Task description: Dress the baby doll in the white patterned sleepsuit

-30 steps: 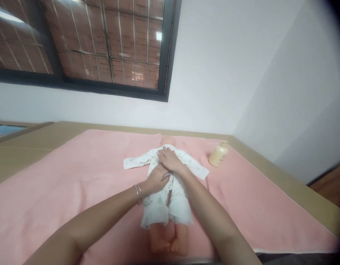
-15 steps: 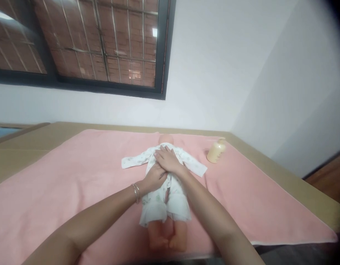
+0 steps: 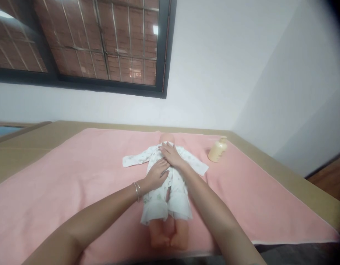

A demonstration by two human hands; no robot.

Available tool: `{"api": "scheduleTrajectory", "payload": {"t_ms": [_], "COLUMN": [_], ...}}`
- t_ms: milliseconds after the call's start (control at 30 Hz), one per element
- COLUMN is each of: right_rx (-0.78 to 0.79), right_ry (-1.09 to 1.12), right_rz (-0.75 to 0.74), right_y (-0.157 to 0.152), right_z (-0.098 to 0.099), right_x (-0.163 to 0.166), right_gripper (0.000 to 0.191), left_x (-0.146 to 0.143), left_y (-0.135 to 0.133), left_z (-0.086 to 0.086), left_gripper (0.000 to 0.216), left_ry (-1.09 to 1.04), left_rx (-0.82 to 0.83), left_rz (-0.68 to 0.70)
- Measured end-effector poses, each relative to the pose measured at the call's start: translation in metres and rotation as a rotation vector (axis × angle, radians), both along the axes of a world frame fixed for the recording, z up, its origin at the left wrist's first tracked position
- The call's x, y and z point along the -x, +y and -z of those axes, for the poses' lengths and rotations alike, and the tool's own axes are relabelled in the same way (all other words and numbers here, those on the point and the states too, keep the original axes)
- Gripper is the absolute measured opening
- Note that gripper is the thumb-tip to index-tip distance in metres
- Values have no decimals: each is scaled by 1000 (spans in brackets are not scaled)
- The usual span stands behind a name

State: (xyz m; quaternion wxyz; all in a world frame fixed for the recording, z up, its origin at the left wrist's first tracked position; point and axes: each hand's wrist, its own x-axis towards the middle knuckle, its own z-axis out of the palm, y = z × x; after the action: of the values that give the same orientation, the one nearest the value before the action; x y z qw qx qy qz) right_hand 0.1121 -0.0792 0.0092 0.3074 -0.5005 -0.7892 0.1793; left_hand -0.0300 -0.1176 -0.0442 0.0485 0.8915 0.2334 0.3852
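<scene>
A baby doll [image 3: 170, 232] in a white printed garment [image 3: 159, 202] lies on its back on a pink towel [image 3: 76, 184], head toward the wall. My left hand [image 3: 156, 173], with bangles at the wrist, rests flat on the doll's belly, fingers stretched out. My right hand [image 3: 171, 154] lies flat on the doll's chest just below the chin, fingers extended, its edge touching the left hand. Neither hand holds anything. The doll's face is mostly hidden behind my right hand. Its bare feet point toward me.
A cream pump bottle [image 3: 218, 150] stands on the towel to the right of the doll. The towel covers a tan table [image 3: 48, 134] set against a white wall under a dark-framed window [image 3: 103, 48]. Wooden floor [image 3: 330, 180] shows at right.
My right hand has slid a little up the doll's chest toward the neck, and my left hand has spread flatter on the belly. The doll and bottle have stayed put.
</scene>
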Motion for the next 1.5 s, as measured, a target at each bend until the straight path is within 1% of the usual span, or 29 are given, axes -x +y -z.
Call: {"api": "scheduleTrajectory", "payload": {"t_ms": [67, 167, 333, 467, 667, 733, 867, 967, 1033, 1100, 1167, 1267, 1333, 1400, 1500], "right_rx": [7, 26, -42, -119, -114, -129, -135, -93, -58, -39, -7, 80, 102, 68, 32], "right_ry": [-8, -6, -100, -213, -289, -296, -313, -330, -332, -313, -290, -317, -371, -412, -410], "right_rz": [-21, -12, 58, 116, 160, 144, 33, -51, -73, -44, 34, 200, 270, 232, 93], "right_y": [-5, -11, -21, -33, -36, -36, -34, -24, -13, -4, 0, -9, -21, -30, -27], "right_z": [-1, -5, -12, -16, -19, -20, -21, -19, -16, -12, -10, -11, -14, -17, -17], "right_x": [2, 5, 12, 20, 23, 23, 24, 18, 10, 2, -1, 7, 19, 29, 29], "right_gripper": [50, 51, 52, 50, 48, 47, 43, 42, 41, 41, 42, 44, 46, 49, 49], "left_x": [0, 0, 0, 0, -2, -2, -3, -1, -1, 0, -1, -2, -2, -2, -2], "left_y": [-2, -4, -5, -4, -5, -5, -5, -4, -3, -3, -3, -6, -6, -6, -5], "left_z": [-3, -7, -7, -4, -6, -8, -6, -4, -3, -5, -8, -11, -10, -9, -6], "left_gripper": [41, 37, 35, 35, 36, 36, 34, 33, 34, 36, 38, 36, 33, 34, 34], "left_ry": [-13, -24, -51, -91, -81, -71, -49, -20, 15, 45, 53, 39, 15, -15, -19], "left_rx": [10, 23, 59, 125, 140, 143, 161, 127, 86, 49, 31, 59, 107, 150, 147], "left_rz": [15, 33, 41, 29, 24, 22, 26, 5, -2, 10, 25, 29, 31, 28, 17]}}
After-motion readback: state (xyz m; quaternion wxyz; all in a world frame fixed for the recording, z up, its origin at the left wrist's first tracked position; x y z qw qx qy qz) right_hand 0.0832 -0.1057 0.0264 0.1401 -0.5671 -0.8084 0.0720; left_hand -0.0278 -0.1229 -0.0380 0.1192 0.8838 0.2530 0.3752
